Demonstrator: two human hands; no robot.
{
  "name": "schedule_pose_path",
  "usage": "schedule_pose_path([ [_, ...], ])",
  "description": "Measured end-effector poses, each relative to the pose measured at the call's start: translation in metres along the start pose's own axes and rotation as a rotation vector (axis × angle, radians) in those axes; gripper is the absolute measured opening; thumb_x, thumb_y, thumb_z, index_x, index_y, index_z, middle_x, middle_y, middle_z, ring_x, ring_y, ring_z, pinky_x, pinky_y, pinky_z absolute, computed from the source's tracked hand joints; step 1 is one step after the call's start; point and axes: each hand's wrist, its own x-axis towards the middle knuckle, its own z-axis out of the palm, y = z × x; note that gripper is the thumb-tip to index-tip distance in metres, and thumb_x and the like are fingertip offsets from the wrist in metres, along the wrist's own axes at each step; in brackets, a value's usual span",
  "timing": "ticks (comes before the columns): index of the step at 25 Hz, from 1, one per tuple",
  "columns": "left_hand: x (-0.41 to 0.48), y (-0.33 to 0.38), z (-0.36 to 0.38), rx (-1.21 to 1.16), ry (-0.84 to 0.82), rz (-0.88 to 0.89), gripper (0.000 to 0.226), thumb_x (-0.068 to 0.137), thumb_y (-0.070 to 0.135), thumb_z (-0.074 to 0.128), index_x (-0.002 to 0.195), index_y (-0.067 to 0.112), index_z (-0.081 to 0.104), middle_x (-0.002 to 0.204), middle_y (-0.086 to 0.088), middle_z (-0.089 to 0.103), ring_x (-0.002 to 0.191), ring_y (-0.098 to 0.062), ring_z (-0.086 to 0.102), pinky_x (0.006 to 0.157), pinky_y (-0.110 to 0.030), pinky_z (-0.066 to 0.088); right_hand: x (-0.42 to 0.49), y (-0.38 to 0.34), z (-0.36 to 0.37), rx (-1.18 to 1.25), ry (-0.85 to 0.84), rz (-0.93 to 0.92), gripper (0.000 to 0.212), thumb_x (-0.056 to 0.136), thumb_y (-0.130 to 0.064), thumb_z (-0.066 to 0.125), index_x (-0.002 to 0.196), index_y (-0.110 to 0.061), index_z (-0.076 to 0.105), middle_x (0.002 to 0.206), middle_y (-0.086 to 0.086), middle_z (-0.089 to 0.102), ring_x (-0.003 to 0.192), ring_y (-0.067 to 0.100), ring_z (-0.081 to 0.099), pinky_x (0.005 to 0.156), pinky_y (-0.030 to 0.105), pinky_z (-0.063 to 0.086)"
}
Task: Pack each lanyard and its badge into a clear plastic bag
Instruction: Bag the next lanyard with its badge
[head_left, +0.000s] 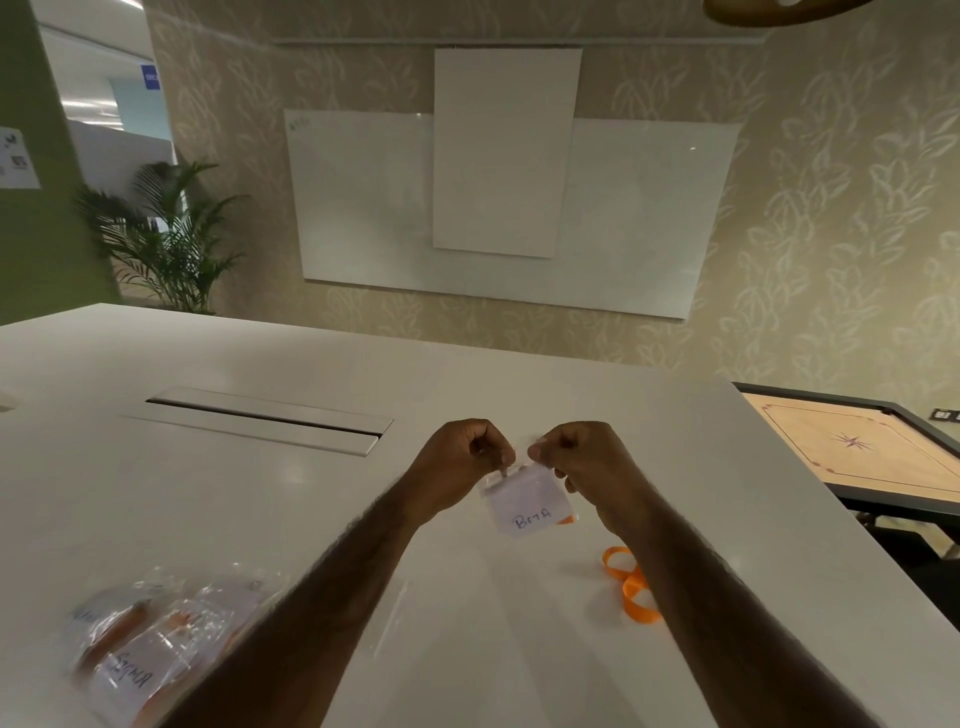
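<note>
A whiteboard (363, 208), potted palm (166, 234) and carrom board (857, 447) surround the table (156, 493).

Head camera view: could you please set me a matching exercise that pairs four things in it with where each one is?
Things:
1. badge marked BETA
2. orange lanyard
3. packed bags
4. carrom board

Places:
A. on the table, near left, by the left forearm
B. off the table, to the right
C. pinched at its top edge by the left hand and right hand
D. looped on the table beside the right forearm

Pairs: 1-C, 2-D, 3-A, 4-B
</note>
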Motion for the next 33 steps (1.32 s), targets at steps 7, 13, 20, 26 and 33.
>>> schedule_pose_path([
  [7,-0.003,0.0,-0.003,0.045,-0.024,0.009,0.008,0.082,0.005,0.077,0.079,0.007,0.07,0.072,0.009,0.073,0.068,-0.003,0.064,0.066,-0.015,0.048,0.003,-0.006,-0.009,-0.107,-0.135,-0.033,0.014,0.081,-0.016,0.08,0.079,-0.004,0.074,0.088,0.018,0.073,0.07,0.018,0.056,0.058,0.032,0.041],
  [13,-0.011,0.003,-0.003,-0.039,-0.114,0.011,0.009,0.092,0.007,0.067,0.085,0.001,0.066,0.076,0.002,0.07,0.068,-0.007,0.057,0.064,-0.02,0.042,-0.002,-0.01,-0.014,-0.111,-0.174,-0.095,0.005,0.084,-0.008,0.076,0.082,-0.004,0.077,0.079,0.01,0.074,0.062,0.004,0.057,0.055,0.015,0.044],
  [20,-0.011,0.005,-0.005,-0.195,-0.191,-0.036,0.012,0.092,0.016,0.061,0.083,0.013,0.068,0.083,-0.002,0.066,0.073,-0.015,0.054,0.066,-0.025,0.043,-0.004,-0.011,-0.01,-0.164,-0.13,-0.139,0.009,0.087,-0.011,0.073,0.079,-0.006,0.074,0.066,-0.006,0.067,0.06,0.001,0.056,0.061,0.017,0.043],
  [26,-0.009,0.007,0.0,-0.033,-0.083,-0.007,0.01,0.092,0.013,0.068,0.084,0.015,0.074,0.076,0.009,0.072,0.073,-0.007,0.065,0.072,-0.021,0.049,-0.006,-0.006,-0.005,-0.23,-0.108,-0.153,0.013,0.09,-0.013,0.071,0.08,-0.006,0.075,0.069,-0.003,0.068,0.062,0.005,0.057,0.063,0.019,0.043],
  [33,-0.011,0.009,-0.002,0.005,-0.092,-0.037,0.011,0.091,0.007,0.066,0.081,0.012,0.069,0.072,0.009,0.069,0.067,-0.006,0.062,0.069,-0.021,0.049,-0.012,-0.003,-0.01,-0.135,-0.156,-0.16,0.009,0.088,-0.007,0.07,0.081,-0.006,0.076,0.072,-0.003,0.073,0.061,0.001,0.059,0.057,0.014,0.043],
])
